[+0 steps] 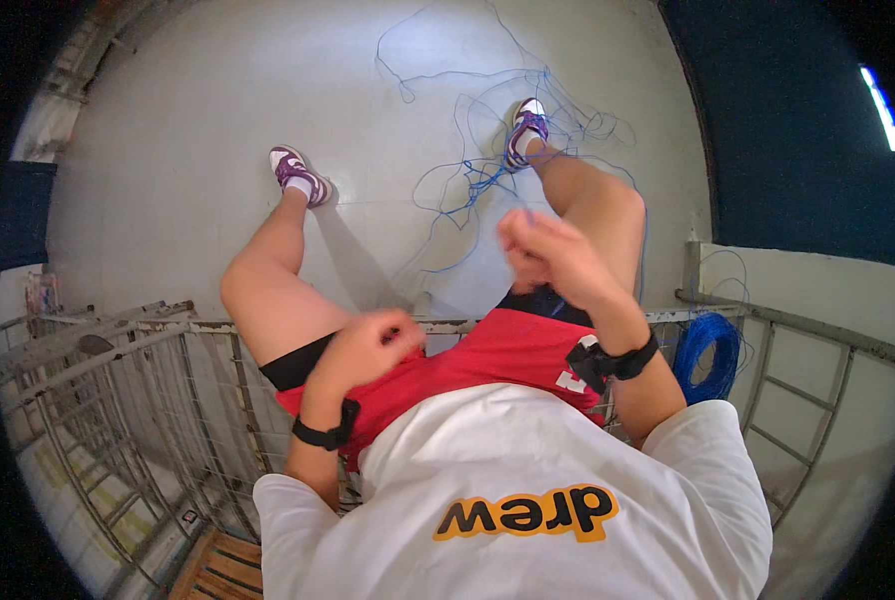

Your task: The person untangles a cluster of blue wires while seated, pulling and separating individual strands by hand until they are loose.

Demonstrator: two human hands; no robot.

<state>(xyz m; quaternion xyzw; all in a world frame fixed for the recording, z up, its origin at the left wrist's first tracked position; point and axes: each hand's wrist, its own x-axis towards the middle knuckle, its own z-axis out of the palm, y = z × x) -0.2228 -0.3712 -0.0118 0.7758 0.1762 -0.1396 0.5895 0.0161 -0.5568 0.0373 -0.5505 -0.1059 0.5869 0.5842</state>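
Observation:
My left hand [373, 348] is over the red shorts [443, 365], with its thumb and fingers curled toward each other. Whatever it may hold is too small to make out. Farther forward and to the right, my right hand [553, 258] is raised in front of my right thigh, its fingers closed and slightly blurred. I cannot make out what is in it. Beyond it, loose blue wire [483, 178] lies tangled on the floor around my right shoe [528, 130]. A strand passes along the outside of my right leg. Black straps circle both wrists.
I sit on a rusty metal-barred frame [193, 325]. A blue wire coil [708, 355] hangs at its right, beside a ladder-like railing [803, 400]. My left shoe [298, 175] rests on the pale floor [198, 120]. A wooden slatted piece [223, 575] is at lower left, dark panels at both sides.

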